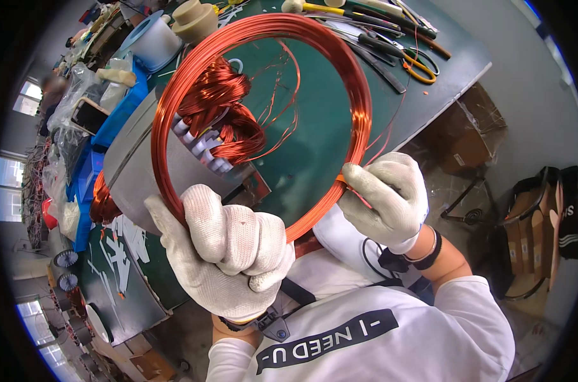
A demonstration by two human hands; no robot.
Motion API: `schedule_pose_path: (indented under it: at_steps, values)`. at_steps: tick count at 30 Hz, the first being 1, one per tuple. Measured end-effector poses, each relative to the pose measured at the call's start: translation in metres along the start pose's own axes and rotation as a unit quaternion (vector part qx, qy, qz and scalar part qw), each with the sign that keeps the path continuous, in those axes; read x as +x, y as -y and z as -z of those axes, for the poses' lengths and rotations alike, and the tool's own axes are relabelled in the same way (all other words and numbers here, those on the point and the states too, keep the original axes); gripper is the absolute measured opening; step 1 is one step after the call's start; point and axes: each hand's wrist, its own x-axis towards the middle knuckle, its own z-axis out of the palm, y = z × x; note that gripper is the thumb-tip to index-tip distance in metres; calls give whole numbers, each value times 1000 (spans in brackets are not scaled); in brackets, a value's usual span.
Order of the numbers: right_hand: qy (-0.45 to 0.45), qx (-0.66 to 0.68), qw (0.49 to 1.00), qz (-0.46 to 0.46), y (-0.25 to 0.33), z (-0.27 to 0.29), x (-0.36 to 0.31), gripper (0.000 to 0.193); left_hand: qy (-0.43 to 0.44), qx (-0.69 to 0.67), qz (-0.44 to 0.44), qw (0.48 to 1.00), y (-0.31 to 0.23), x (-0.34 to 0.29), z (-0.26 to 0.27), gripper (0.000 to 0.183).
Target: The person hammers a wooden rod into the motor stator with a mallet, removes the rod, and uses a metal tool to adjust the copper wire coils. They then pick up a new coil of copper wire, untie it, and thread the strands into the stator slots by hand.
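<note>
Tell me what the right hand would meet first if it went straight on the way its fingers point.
The copper-coloured wire coil: the right hand is right at its rim. Past that, through the ring, green tabletop shows, though its depth is unclear.

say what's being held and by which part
A coil of copper wire: the left fingers grip its lower left, the right fingers pinch its lower right.

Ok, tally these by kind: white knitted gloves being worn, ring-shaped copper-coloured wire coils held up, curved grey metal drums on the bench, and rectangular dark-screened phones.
White knitted gloves, on the left hand and right hand: 2
Ring-shaped copper-coloured wire coil: 1
Curved grey metal drum: 1
Rectangular dark-screened phone: 1
Total: 5
</note>
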Motion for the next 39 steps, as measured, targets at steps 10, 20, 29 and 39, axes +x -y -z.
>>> schedule_pose_path:
  at_steps: [10,20,29,39]
  values:
    - [-3,10,1000,-9,-7,-11,-5,44,-7,-6,-33,999,7,7,-5,44]
    - [86,12,981,-171,-8,-21,-7,10,-76,128,-23,989,27,10,-11,60]
    - [142,132,927,-320,-12,-17,-8,8,-102,296,-87,946,37,8,-2,60]
    - [247,-23,967,-51,-25,3,-4,33,-33,144,-3,989,18,10,14,59]
